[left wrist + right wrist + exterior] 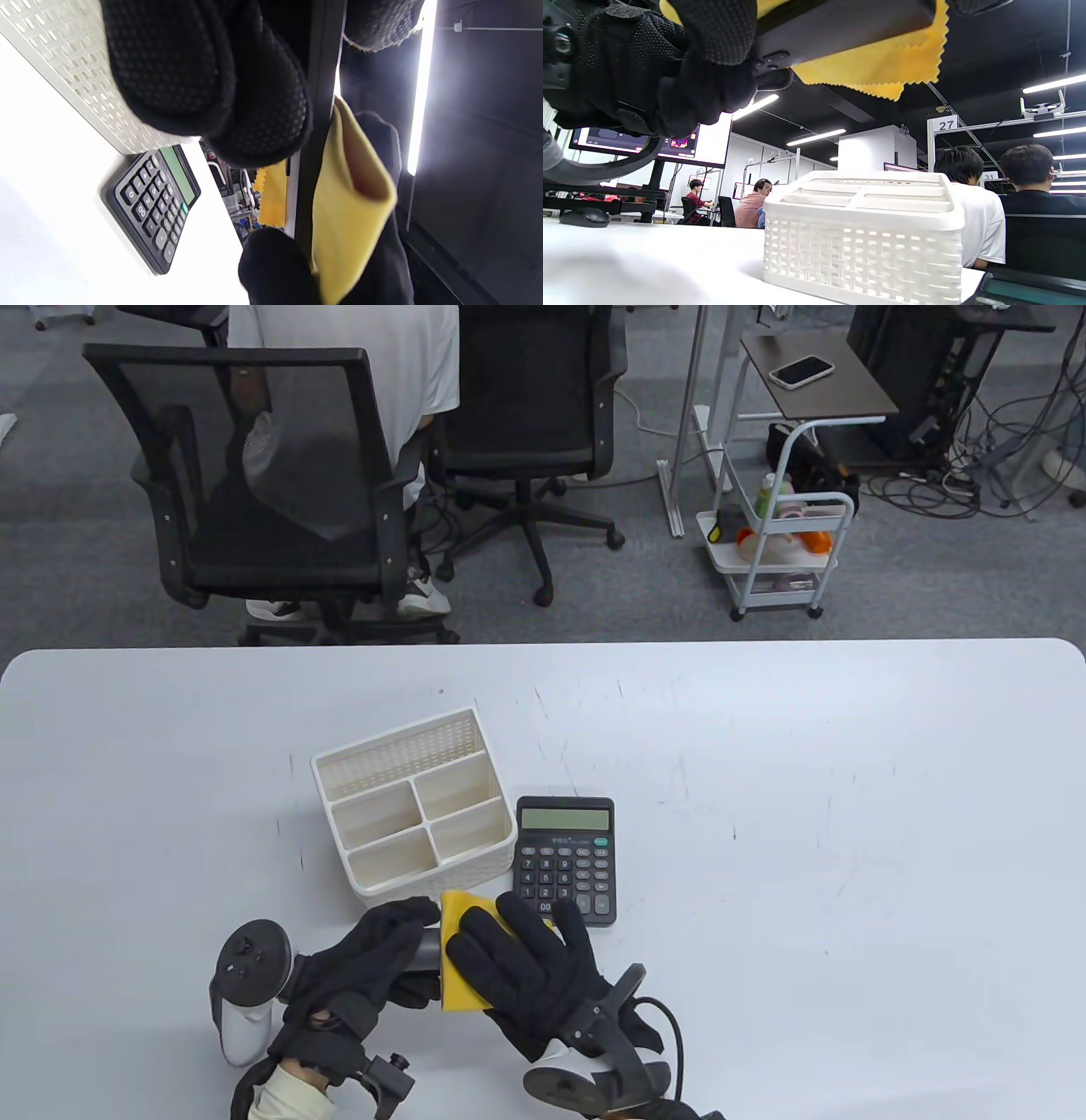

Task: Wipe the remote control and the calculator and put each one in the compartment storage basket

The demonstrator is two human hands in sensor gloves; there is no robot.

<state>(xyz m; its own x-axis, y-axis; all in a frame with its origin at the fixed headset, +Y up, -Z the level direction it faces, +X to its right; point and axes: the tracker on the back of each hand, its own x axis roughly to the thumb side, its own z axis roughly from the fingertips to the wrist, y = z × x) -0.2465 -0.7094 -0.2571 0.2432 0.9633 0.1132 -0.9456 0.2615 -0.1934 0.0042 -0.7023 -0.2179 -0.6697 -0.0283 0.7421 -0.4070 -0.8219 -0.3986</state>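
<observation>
My left hand [386, 937] grips one end of the dark remote control [427, 952] just above the table, in front of the basket. A yellow cloth [462, 984] is folded round the remote, and my right hand [517, 942] holds it there, fingers on top and thumb beneath. In the left wrist view the remote [317, 127] runs between my fingers [254, 118] and the cloth [352, 203]. From below, the right wrist view shows the remote [840, 29] with the cloth [882, 72] hanging under it. The black calculator [566, 861] lies flat right of the white compartment basket [339, 776].
The basket [865, 237] has several empty compartments. The calculator [155, 203] touches its right side. Beyond the table's far edge stand two black office chairs [280, 475] with a seated person, and a white trolley [780, 551] further right.
</observation>
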